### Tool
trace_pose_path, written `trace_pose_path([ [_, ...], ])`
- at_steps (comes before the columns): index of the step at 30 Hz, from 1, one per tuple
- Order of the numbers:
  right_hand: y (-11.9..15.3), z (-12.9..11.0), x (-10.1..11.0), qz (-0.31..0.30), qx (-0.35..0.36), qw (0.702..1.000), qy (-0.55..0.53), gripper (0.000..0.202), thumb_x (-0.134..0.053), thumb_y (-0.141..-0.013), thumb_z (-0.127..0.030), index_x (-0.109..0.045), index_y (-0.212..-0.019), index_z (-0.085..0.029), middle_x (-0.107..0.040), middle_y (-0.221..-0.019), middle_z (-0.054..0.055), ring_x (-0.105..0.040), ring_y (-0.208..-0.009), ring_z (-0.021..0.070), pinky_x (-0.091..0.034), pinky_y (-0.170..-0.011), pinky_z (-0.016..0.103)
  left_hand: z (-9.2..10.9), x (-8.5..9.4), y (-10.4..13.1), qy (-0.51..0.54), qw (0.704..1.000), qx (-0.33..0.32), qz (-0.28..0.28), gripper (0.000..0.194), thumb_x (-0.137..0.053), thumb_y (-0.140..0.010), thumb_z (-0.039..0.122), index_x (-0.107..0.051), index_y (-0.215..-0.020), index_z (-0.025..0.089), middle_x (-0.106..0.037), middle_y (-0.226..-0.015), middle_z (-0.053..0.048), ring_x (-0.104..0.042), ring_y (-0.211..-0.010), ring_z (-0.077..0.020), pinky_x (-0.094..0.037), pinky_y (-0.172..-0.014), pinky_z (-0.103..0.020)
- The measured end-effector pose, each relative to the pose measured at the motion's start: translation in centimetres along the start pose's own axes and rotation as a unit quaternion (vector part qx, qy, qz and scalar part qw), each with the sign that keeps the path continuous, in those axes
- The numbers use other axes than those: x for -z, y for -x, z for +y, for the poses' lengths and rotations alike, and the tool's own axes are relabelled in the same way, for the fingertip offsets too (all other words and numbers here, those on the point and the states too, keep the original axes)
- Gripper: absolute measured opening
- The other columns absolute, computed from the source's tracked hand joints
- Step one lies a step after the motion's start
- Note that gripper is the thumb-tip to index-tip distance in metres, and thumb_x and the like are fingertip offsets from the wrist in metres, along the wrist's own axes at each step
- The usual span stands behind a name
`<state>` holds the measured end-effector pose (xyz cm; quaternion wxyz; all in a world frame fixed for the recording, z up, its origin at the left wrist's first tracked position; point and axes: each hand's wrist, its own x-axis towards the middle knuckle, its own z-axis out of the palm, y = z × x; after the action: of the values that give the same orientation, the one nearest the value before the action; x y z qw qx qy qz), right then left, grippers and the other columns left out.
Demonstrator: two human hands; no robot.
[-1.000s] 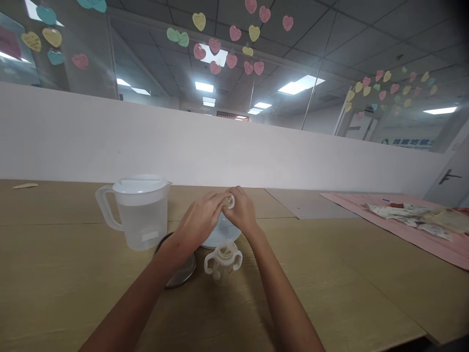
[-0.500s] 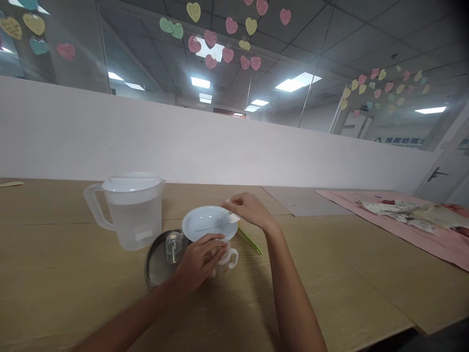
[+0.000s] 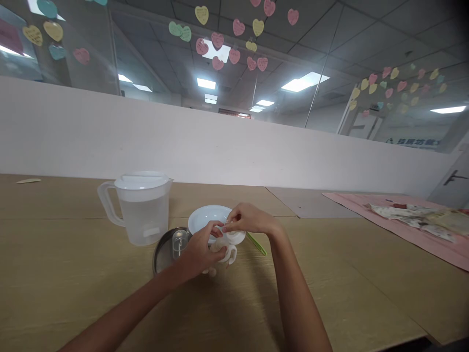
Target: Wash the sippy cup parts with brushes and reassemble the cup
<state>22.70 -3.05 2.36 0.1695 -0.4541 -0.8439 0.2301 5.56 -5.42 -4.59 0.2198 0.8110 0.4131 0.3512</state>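
My left hand [image 3: 201, 248] is curled round a small translucent bottle [image 3: 221, 248] with a white loop handle [image 3: 233, 254] on its right side. Its fingers hide much of the bottle. Just above, my right hand [image 3: 251, 218] pinches a white round collar [image 3: 236, 237], tilted and close to the bottle; a clear tip seems to show between the fingertips. Behind both hands sits a white bowl [image 3: 198, 219]. To the left, a round metal tray [image 3: 158, 259] holds a clear dome-shaped cap [image 3: 180, 242]. My left hand partly covers that tray.
A lidded pitcher [image 3: 146, 217] of clear liquid stands behind the tray at left. A green handle [image 3: 257, 244] lies right of the bowl. Far right, a pink cloth [image 3: 366, 215] bears crumpled fabric [image 3: 406, 215]. A white wall [image 3: 220, 151] closes off the table's back.
My right hand has come down from over the bowl to the bottle's top, and the white collar now shows clearly. The left hand's fingers have lifted and spread round the bottle. The view shifted slightly.
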Motion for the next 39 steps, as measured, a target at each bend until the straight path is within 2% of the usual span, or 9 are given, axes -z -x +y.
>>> trace_pose_path([
  [3,-0.1,0.1,-0.1,-0.02,-0.001,1.0,-0.011,0.03,-0.056,-0.065,-0.04,-0.05,-0.049,-0.016,-0.029,-0.05,-0.005,-0.024,-0.05,0.0061,-0.017,-0.044,0.021,0.6,0.6,-0.1,-0.011,1.0,-0.001,-0.018,0.041,-0.054,-0.067,0.024,-0.044,-0.108,0.023,-0.059,-0.091,-0.002,-0.058,-0.083,-0.0177,-0.046,-0.072,-0.029],
  [6,-0.2,0.1,-0.1,-0.019,-0.001,1.0,-0.008,0.028,-0.057,-0.064,-0.038,-0.05,-0.049,-0.015,-0.033,-0.05,-0.005,-0.026,-0.051,0.0061,-0.02,-0.045,0.021,0.8,0.9,-0.1,-0.028,0.999,-0.009,-0.012,0.045,-0.054,-0.066,0.022,-0.043,-0.11,0.023,-0.06,-0.089,-0.002,-0.057,-0.082,-0.0171,-0.045,-0.072,-0.029],
  [11,-0.3,0.0,-0.1,-0.019,0.001,1.0,-0.013,0.027,-0.056,-0.066,-0.04,-0.06,-0.057,-0.015,-0.045,-0.054,-0.003,-0.035,-0.053,0.007,-0.026,-0.048,0.02,0.6,1.0,0.0,-0.052,0.998,-0.012,-0.013,0.038,-0.052,-0.067,0.023,-0.046,-0.105,0.023,-0.061,-0.087,0.0,-0.057,-0.079,-0.0151,-0.044,-0.071,-0.027],
  [17,-0.5,0.0,-0.3,-0.008,-0.005,1.0,-0.015,0.023,-0.061,-0.062,-0.037,-0.066,-0.06,-0.015,-0.053,-0.053,-0.002,-0.042,-0.054,0.0085,-0.028,-0.049,0.021,1.1,1.2,0.2,-0.071,0.997,-0.008,-0.022,0.039,-0.053,-0.067,0.023,-0.046,-0.106,0.021,-0.061,-0.09,-0.001,-0.057,-0.085,-0.0169,-0.043,-0.071,-0.027],
  [23,-0.4,-0.1,-0.3,-0.009,-0.019,1.0,-0.006,0.019,-0.062,-0.062,-0.033,-0.068,-0.064,-0.016,-0.057,-0.057,-0.001,-0.045,-0.057,0.0094,-0.03,-0.05,0.021,1.3,1.3,0.2,-0.058,0.997,0.004,-0.043,0.039,-0.052,-0.069,0.024,-0.047,-0.107,0.021,-0.061,-0.09,-0.001,-0.057,-0.081,-0.0169,-0.043,-0.068,-0.027],
  [27,-0.3,-0.1,-0.2,-0.006,-0.026,1.0,-0.005,0.017,-0.063,-0.06,-0.031,-0.068,-0.063,-0.015,-0.058,-0.057,-0.001,-0.046,-0.057,0.0095,-0.031,-0.05,0.021,0.4,0.3,0.3,-0.014,0.999,-0.014,-0.032,0.035,-0.052,-0.072,0.026,-0.048,-0.106,0.019,-0.061,-0.09,-0.002,-0.057,-0.083,-0.0171,-0.044,-0.071,-0.027],
  [30,-0.3,0.1,-0.2,-0.012,-0.027,1.0,-0.003,0.018,-0.063,-0.061,-0.032,-0.067,-0.063,-0.014,-0.059,-0.058,0.0,-0.046,-0.057,0.0091,-0.033,-0.05,0.02,-0.5,-0.9,0.6,0.032,0.999,-0.023,0.001,0.039,-0.051,-0.077,0.031,-0.045,-0.114,0.02,-0.059,-0.099,-0.004,-0.055,-0.091,-0.018,-0.044,-0.078,-0.03],
  [34,-0.3,0.4,-0.1,-0.023,-0.029,0.999,-0.004,0.018,-0.061,-0.061,-0.03,-0.066,-0.061,-0.013,-0.059,-0.059,0.0,-0.047,-0.056,0.0084,-0.034,-0.051,0.02,-1.6,-2.5,1.2,0.081,0.995,-0.007,0.052,0.044,-0.051,-0.078,0.039,-0.042,-0.118,0.023,-0.057,-0.1,-0.003,-0.054,-0.093,-0.0183,-0.043,-0.084,-0.034],
  [39,-0.3,0.2,-0.1,-0.024,-0.043,0.999,0.001,0.015,-0.062,-0.059,-0.028,-0.064,-0.059,-0.013,-0.059,-0.06,0.0,-0.049,-0.058,0.0088,-0.035,-0.053,0.019,-2.6,-4.3,1.9,0.136,0.984,0.027,0.113,0.044,-0.051,-0.079,0.039,-0.04,-0.119,0.024,-0.054,-0.107,-0.005,-0.054,-0.099,-0.019,-0.045,-0.082,-0.033],
])
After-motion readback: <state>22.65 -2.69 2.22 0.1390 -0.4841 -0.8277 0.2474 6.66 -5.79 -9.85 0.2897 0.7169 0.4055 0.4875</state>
